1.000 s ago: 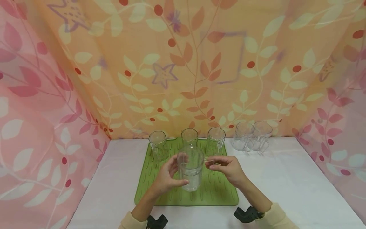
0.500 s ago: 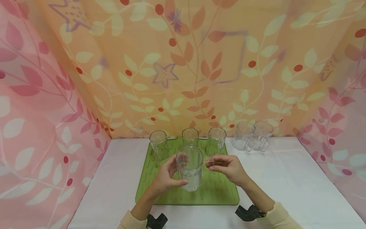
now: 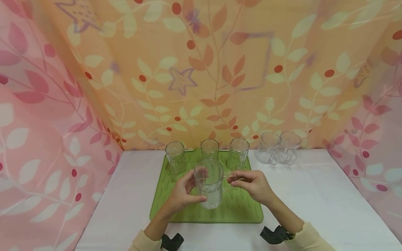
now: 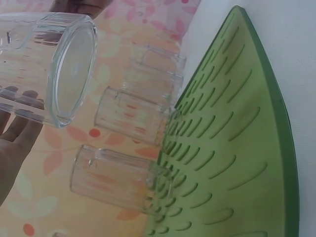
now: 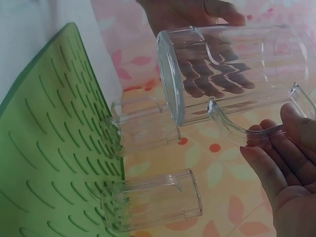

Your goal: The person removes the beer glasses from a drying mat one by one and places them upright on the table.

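A clear glass mug (image 3: 211,190) is held upright above the green ridged mat (image 3: 176,216). My left hand (image 3: 186,193) grips its body from the left, thumb in front and fingers wrapped behind the glass. On the other side, my right hand (image 3: 251,185) pinches the mug's handle between thumb and fingers. In the right wrist view the handle (image 5: 237,131) crosses those fingers, and the left fingers show through the glass. The left wrist view shows the thick base (image 4: 74,71) raised off the mat.
Along the mat's back edge stand three more glass mugs: a left one (image 3: 175,158), a middle one (image 3: 209,149) and a right one (image 3: 239,155). Two others, one mug (image 3: 267,150) beside another mug (image 3: 289,148), stand on the white table (image 3: 314,195). Patterned cloth (image 3: 220,104) hangs behind.
Both hands keep the same hold, and the mug stays almost in place. The head view has shifted slightly, so the scene sits a little higher and further right.
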A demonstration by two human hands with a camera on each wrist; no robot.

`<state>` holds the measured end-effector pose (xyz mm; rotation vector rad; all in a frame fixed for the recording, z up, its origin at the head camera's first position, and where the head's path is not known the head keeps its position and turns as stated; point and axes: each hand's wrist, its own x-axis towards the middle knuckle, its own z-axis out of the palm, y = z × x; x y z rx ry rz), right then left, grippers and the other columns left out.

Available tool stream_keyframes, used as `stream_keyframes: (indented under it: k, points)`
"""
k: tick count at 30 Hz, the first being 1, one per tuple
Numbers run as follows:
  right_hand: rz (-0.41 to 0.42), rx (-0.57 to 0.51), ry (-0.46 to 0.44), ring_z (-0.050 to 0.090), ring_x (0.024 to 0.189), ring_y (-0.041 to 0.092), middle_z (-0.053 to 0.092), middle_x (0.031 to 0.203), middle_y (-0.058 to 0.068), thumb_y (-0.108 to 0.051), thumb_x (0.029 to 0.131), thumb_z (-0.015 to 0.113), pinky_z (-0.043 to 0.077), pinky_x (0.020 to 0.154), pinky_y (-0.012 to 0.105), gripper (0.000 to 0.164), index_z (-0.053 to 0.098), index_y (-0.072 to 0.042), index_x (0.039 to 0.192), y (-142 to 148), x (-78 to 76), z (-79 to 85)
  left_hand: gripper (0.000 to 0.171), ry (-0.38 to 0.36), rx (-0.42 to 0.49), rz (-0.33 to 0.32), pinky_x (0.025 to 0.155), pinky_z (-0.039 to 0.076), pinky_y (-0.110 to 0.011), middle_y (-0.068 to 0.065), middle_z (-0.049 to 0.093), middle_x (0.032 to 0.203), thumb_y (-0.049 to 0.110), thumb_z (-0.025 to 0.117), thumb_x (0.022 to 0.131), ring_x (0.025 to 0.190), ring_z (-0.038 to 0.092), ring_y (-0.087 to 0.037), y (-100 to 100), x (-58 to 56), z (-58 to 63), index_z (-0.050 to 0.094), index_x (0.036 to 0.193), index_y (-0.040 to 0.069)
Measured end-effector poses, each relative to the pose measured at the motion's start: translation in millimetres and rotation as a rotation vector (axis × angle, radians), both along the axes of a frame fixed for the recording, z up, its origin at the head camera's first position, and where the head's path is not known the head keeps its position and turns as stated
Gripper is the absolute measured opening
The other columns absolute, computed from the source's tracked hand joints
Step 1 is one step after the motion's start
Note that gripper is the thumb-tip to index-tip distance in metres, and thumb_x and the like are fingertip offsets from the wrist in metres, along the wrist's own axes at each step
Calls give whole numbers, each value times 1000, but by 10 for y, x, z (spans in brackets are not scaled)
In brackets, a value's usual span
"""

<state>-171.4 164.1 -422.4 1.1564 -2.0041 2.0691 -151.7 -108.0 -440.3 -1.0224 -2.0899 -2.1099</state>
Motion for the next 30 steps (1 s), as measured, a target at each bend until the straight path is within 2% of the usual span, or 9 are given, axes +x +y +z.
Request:
stream_keyframes:
  k: [4,7,9,11,15,18,22,25,30]
  points:
    - [-25,17,23,72,94,5,74,103,-7,12,83,65,61,75,26,28,69,8,111,14,3,10,78,-1,-23,-3,109,44,-23,-28,46,143,7,79,80,131,52,-23,3,1,6,38,144,-2]
    - [-36,21,37,72,94,5,74,103,-8,12,83,65,61,74,26,26,66,16,108,23,11,18,78,-2,-40,-5,111,44,-29,-26,46,144,7,79,80,133,50,-25,9,0,8,36,146,0]
    - [-37,19,47,72,94,4,74,103,-8,13,83,65,61,74,26,25,63,21,107,26,11,22,79,-17,-47,-4,112,43,-33,-23,46,145,6,78,80,133,50,-21,13,1,8,36,147,3]
    - [-47,19,50,72,94,4,74,104,-9,13,83,65,61,74,26,25,64,21,107,34,11,25,79,-32,-47,-3,111,44,-32,-22,46,145,5,78,80,133,50,-15,12,4,5,36,147,5]
    - [-86,21,46,72,93,5,75,102,-8,14,84,64,61,73,25,26,66,16,109,77,0,48,76,-39,-35,-2,108,45,-26,-26,44,145,3,76,81,131,49,-6,-18,4,-27,36,146,2]
    - [-133,20,42,73,91,5,75,100,-7,14,83,64,60,73,24,25,63,21,108,126,-18,86,72,-38,-40,3,108,46,-26,-27,42,146,2,74,83,131,48,-6,-60,5,-60,37,145,-1]
    - [-224,23,48,73,90,4,75,98,-9,15,83,64,60,74,22,24,62,23,105,199,-45,142,68,-48,-70,22,111,44,-32,-26,41,148,3,72,85,134,48,-17,-117,13,-88,39,145,1]
    - [-305,32,46,72,88,2,75,95,-12,15,82,65,59,76,19,25,62,22,106,266,-57,178,68,-57,-102,54,111,43,-31,-22,43,148,4,72,85,135,46,-28,-155,30,-107,39,145,1]
    - [-367,-24,49,73,87,3,76,92,-9,17,81,65,58,77,18,25,62,23,105,393,-100,227,70,-90,-143,102,112,41,-25,-16,45,148,7,74,84,136,43,-37,-220,65,-150,39,145,1]
